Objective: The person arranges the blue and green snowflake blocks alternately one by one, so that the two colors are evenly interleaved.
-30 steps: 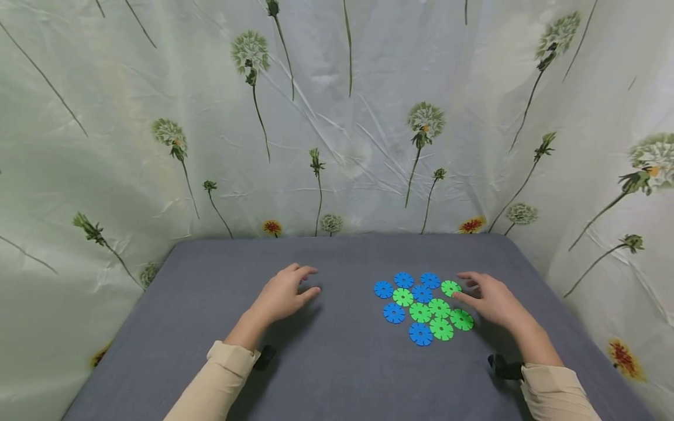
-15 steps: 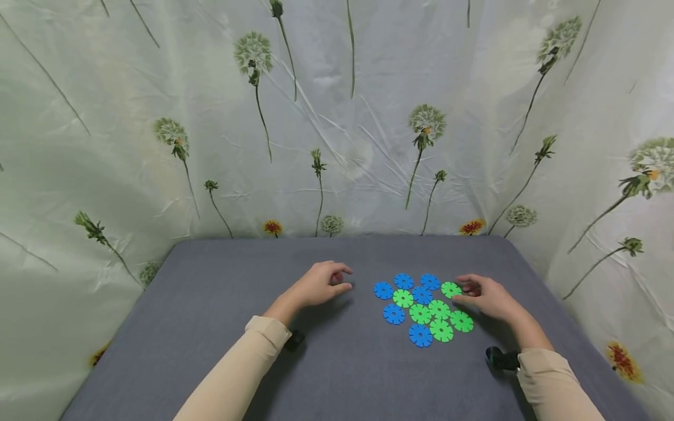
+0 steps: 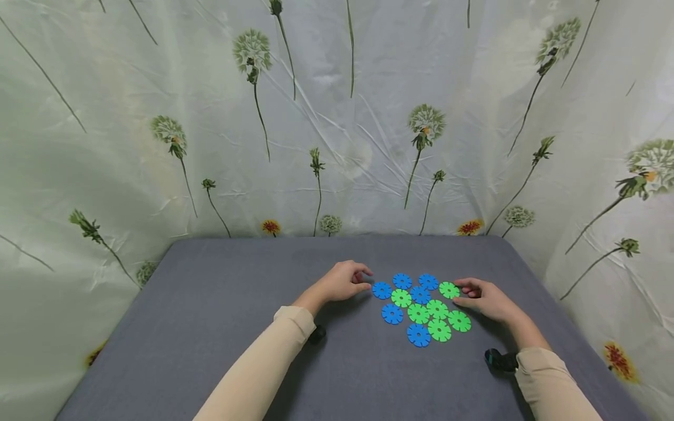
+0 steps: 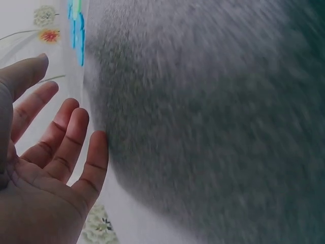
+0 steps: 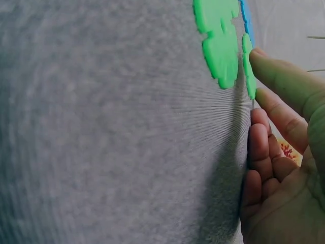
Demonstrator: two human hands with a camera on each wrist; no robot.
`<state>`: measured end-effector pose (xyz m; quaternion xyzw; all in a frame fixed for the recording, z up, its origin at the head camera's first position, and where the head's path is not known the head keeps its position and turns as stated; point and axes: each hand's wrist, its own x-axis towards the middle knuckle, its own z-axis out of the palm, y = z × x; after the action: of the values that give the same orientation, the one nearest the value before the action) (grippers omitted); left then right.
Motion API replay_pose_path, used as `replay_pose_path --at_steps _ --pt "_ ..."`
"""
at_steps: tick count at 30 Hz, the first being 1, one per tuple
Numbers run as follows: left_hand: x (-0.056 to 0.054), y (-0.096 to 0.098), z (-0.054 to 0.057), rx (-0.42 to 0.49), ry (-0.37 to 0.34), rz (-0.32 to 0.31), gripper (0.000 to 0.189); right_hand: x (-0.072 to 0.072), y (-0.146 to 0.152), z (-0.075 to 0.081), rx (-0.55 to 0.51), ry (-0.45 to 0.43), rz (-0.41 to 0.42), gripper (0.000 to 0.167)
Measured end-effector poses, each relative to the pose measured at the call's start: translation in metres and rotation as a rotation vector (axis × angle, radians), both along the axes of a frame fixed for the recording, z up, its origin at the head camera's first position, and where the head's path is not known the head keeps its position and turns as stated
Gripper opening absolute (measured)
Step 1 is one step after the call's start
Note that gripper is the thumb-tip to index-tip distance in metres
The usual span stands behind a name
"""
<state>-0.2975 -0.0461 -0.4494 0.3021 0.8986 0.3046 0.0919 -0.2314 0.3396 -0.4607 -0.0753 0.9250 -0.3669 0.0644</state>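
left hand (image 3: 342, 282) reaches in from the near left, back upward, fingers loosely bent and released, just left of the leftmost blue disc (image 3: 381, 290). right hand (image 3: 484, 299) lies low at the right of the cluster, fingers half curled, thumb and index beside the rim of a green disc (image 3: 449, 290) at the far right of the group; contact cannot be told. left wrist view adds the palm and parted fingers, hidden in the head view; right wrist view shows the discs nearly edge-on, flat on the worktop (image 3: 210, 304). only the head view gives the whole cluster. broad worktop left of the left arm; narrower strip between right hand and right edge; far edge well beyond the discs.
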Motion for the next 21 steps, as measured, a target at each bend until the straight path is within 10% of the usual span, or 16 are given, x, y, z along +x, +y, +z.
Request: replay_pose_path --at_steps 21 --pt "0.004 0.036 -0.008 -0.247 0.079 -0.059 0.043 -0.005 -0.007 -0.006 -0.091 -0.036 -0.112 0.048"
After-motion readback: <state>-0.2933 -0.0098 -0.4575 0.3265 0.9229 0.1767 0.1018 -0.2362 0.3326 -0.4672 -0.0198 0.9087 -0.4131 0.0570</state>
